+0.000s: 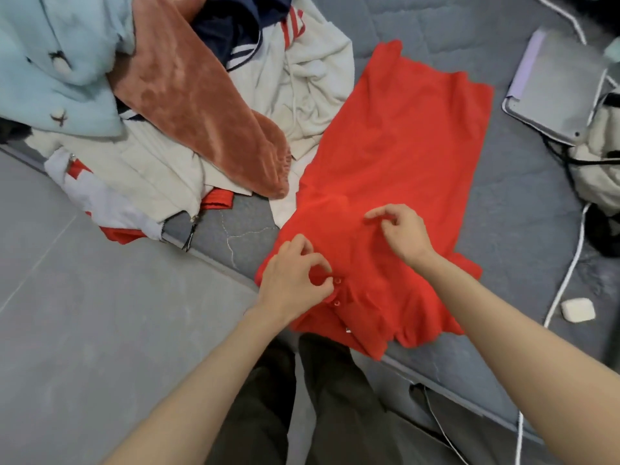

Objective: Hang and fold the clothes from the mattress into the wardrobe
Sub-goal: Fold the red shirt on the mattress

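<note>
Forearms (208, 380) entered from 6 o'clock; left hand (295, 280) pinched the placket of the red polo shirt (402, 156) — right hand (402, 233) grip undeterminable. Shirt lay flat on the mattress (503, 229), unfolded — clothes pile (167, 112) at 10 o'clock awaited handling.

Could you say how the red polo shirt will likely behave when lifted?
Probably floppy: the red buttoned polo shirt lies creased and flat on the grey quilted mattress. Likely light: thin fabric bunches in the left hand.
</note>
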`<state>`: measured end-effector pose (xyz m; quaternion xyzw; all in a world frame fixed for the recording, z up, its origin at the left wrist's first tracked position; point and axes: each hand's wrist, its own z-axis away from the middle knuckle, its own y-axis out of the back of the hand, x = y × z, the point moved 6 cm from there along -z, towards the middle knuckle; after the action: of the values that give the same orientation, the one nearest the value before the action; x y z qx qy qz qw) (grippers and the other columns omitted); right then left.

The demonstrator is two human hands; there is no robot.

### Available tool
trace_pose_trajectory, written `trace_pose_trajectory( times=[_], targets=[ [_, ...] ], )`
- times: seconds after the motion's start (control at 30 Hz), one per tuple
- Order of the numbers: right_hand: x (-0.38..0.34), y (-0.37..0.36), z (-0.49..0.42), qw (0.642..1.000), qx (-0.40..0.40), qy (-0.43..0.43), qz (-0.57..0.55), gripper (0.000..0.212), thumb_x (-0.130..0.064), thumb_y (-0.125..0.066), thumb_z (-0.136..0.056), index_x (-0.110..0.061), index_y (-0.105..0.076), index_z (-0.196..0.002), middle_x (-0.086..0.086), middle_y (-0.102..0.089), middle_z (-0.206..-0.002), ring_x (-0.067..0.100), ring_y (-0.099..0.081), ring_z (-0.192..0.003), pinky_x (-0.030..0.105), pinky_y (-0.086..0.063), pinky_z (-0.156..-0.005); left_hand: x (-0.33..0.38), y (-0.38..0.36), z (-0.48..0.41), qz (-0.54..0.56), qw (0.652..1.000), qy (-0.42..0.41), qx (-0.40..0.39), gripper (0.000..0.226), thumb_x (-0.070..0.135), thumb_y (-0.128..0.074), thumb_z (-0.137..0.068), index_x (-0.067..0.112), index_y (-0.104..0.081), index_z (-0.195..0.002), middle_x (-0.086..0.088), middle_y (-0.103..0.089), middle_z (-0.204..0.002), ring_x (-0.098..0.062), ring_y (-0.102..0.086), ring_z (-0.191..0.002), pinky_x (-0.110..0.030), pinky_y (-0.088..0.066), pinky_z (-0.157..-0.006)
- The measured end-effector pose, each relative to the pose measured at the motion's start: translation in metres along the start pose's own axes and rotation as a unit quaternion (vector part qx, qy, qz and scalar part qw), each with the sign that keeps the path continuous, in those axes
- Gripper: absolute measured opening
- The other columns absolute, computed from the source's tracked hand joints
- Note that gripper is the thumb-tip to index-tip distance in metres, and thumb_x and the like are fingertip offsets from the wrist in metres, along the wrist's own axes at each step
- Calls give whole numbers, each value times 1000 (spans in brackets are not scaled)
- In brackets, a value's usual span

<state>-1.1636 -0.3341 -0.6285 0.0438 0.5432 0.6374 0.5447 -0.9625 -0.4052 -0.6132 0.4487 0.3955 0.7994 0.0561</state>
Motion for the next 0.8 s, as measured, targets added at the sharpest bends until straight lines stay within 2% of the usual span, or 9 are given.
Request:
trace_pose_trajectory(
  times=[0.1,0.17,0.33,0.43,0.5,0.6,0.67,0.73,0.8],
  targets=[
    [28,24,25,995,93,-17,-30,40,12,-47,-77,-9,-73,-98,7,-70,-104,24,-57,-100,19,-35,-85,11,-3,-2,1,1000,-9,-4,7,30,-67,-79,27,-69,-85,9,-47,-90,-13,-49,-88,-37,-48,-74],
    [52,38,43,986,155,-49,-29,37,12,-50,-77,-8,-71,-100,10,-69,-106,29,-56,-104,29,-37,-94,25,-10,-7,4,999,-32,-34,11,28,-64,-83,26,-68,-93,9,-50,-94,-13,-49,-92,-37,-47,-79],
    [133,61,85,940,245,-226,-71,38,5,-50,-81,-5,-60,-116,22,-55,-121,37,-45,-118,36,-25,-105,81,-52,-18,-16,988,-106,-113,24,25,-58,-89,24,-65,-112,7,-56,-106,-15,-50,-100,-36,-44,-89],
    [176,62,98,926,226,-282,-108,45,10,-45,-83,-4,-56,-124,22,-55,-126,35,-45,-122,36,-25,-108,109,-86,-20,-28,980,-124,-152,30,21,-54,-90,24,-62,-119,7,-56,-115,-17,-49,-105,-37,-42,-93],
    [201,57,98,915,193,-297,-193,50,15,-38,-85,-3,-52,-130,21,-55,-129,30,-50,-119,34,-37,-102,123,-110,-23,-38,975,-131,-176,34,18,-53,-91,23,-59,-124,5,-55,-120,-21,-49,-110,-39,-41,-95],
    [220,47,95,883,159,-310,-315,47,9,-33,-95,-7,-46,-137,13,-58,-115,15,-56,-82,24,-45,-71,135,-142,-27,-49,969,-133,-200,41,13,-51,-91,20,-54,-131,1,-52,-128,-23,-48,-117,-40,-39,-99],
    [229,43,90,876,150,-306,-342,44,2,-33,-99,-13,-45,-139,9,-58,-105,10,-53,-67,22,-43,-65,138,-159,-31,-50,968,-129,-208,45,10,-51,-90,18,-50,-135,0,-48,-133,-24,-46,-121,-40,-37,-103],
    [232,38,85,879,113,-296,-355,46,0,-33,-100,-19,-45,-139,10,-57,-95,12,-53,-62,25,-45,-62,137,-173,-36,-52,969,-115,-211,50,9,-51,-90,17,-45,-139,0,-44,-139,-24,-43,-124,-39,-36,-105],
    [229,34,80,885,61,-279,-368,45,0,-36,-99,-19,-47,-138,6,-57,-86,11,-50,-59,19,-44,-59,133,-185,-40,-62,971,-88,-215,55,11,-51,-90,17,-39,-143,0,-40,-143,-25,-40,-126,-40,-36,-105]
  ],
)
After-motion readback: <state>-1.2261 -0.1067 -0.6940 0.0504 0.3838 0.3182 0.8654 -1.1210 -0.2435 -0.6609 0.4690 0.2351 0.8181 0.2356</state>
